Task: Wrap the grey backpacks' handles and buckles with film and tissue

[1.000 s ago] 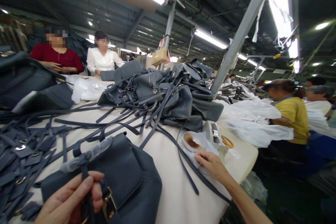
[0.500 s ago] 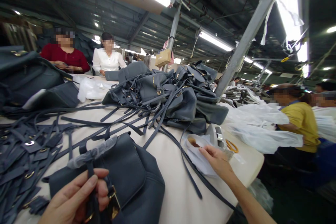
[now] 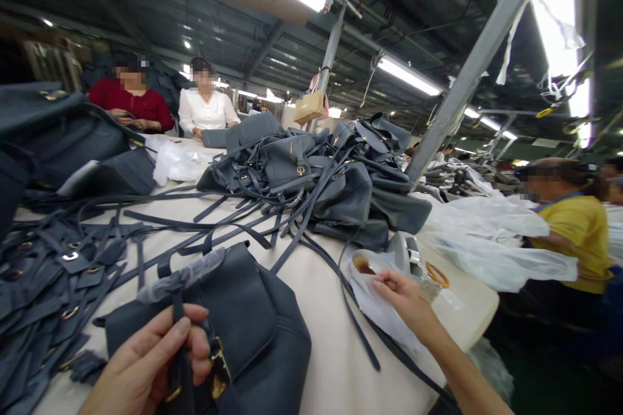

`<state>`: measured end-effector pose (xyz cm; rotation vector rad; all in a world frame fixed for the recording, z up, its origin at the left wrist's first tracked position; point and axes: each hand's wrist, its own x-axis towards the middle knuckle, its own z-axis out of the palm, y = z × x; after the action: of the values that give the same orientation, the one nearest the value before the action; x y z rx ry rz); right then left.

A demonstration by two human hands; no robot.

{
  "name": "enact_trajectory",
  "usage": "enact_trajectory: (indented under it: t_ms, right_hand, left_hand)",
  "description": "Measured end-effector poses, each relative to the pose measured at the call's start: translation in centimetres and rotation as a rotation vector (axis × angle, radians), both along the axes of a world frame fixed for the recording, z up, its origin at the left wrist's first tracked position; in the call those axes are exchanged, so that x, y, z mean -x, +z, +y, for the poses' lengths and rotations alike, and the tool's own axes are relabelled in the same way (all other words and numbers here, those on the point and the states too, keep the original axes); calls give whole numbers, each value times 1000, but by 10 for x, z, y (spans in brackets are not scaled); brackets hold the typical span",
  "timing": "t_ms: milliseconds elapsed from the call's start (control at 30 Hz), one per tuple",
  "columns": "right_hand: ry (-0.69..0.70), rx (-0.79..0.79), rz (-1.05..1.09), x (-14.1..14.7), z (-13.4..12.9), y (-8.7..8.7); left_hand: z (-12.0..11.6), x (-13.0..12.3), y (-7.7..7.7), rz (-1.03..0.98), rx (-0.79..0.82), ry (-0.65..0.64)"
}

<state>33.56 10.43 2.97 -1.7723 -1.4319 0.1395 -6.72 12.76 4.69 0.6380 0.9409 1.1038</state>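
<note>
My left hand [image 3: 158, 353] is closed on a dark strap [image 3: 180, 363] of the navy bag [image 3: 253, 331], at the lower left. The bag lies on the table with clear plastic wrap [image 3: 182, 275] round its handle and a gold buckle [image 3: 219, 363] on its side. My right hand [image 3: 402, 301] is closed in a pinch at the edge of white sheet material [image 3: 377, 308], right of the bag. Whatever lies between its fingertips is too small to make out. A roll of tape [image 3: 363, 264] sits just beyond these fingers, partly inside the white material.
Navy bags [image 3: 292, 162] are piled at the table's back. Loose straps [image 3: 63, 272] cover the left. A tape dispenser [image 3: 406, 253] and orange scissor handles [image 3: 437, 274] lie near the right edge. Several people stand around, one in yellow [image 3: 577, 224] at right.
The view has shifted slightly, so most things appear farther right. The white material by my right hand has changed shape and reaches lower. My left hand keeps its hold on the strap.
</note>
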Motion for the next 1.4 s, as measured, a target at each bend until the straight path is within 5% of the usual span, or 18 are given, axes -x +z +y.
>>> enact_trajectory:
  t_ms: [167, 400, 633, 867, 1033, 1167, 1233, 1300, 1400]
  right_hand:
    - [-14, -256, -162, 45, -8, 7]
    - [619, -683, -697, 166, -7, 17]
    - [807, -822, -756, 223, 4, 11]
    - [845, -705, -566, 218, -4, 10]
    - [372, -81, 69, 196, 7, 14]
    - [390, 251, 277, 197, 27, 15]
    - [379, 172, 205, 200, 33, 16]
    - [355, -66, 112, 203, 35, 19]
    - [524, -238, 97, 210, 36, 33]
  left_hand:
    - [4, 4, -2, -2, 20, -56]
    - [-5, 11, 12, -92, 99, -148]
    - [-9, 15, 12, -207, -28, -212]
    - [-6, 10, 4, -29, -45, -107]
    - [-4, 15, 9, 50, -55, -104]
    - [-5, 18, 14, 22, -44, -115]
    - [-4, 21, 14, -15, -39, -127]
    - [-3, 24, 14, -50, -34, -151]
    - [-2, 29, 14, -81, -46, -183]
